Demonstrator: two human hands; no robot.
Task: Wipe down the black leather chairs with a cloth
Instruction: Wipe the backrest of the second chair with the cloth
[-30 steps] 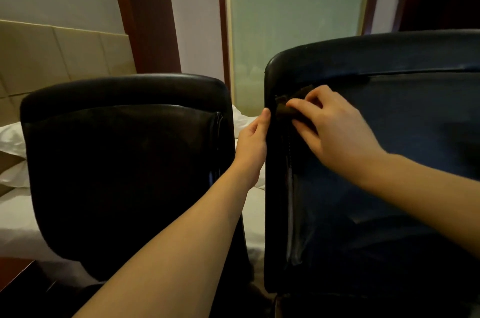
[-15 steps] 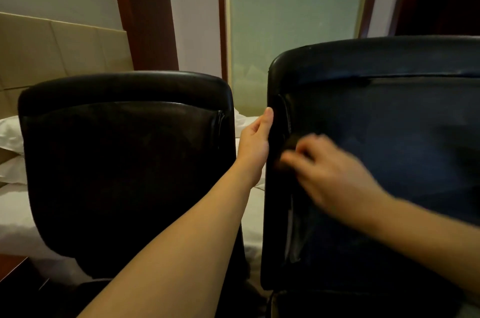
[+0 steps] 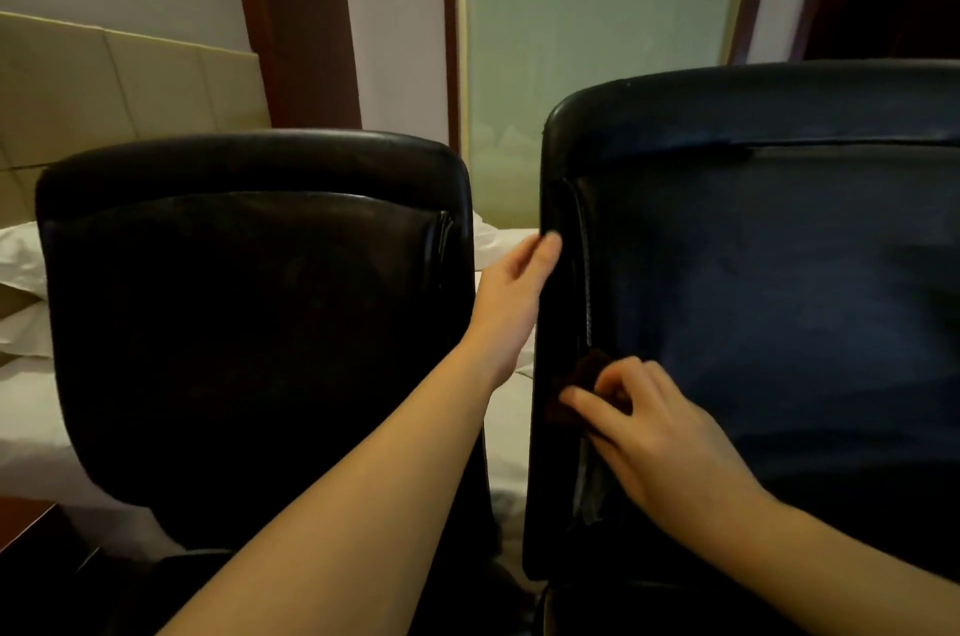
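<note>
Two black leather chairs stand side by side, their backrests toward the camera: the left chair (image 3: pixel 249 323) in the left half of the frame, the right chair (image 3: pixel 779 272) in the right half and nearer. The left hand (image 3: pixel 511 295) is at the centre of the frame and holds the left edge of the right chair, its fingers (image 3: pixel 550 243) straight against the leather. The right hand (image 3: pixel 660 433) is at the lower right; its curled fingers press a small dark cloth (image 3: pixel 584 375) on the side seam of the right chair. Behind the chairs are a bed (image 3: pixel 31 407) with white pillows and a frosted window (image 3: pixel 597 38).
</note>
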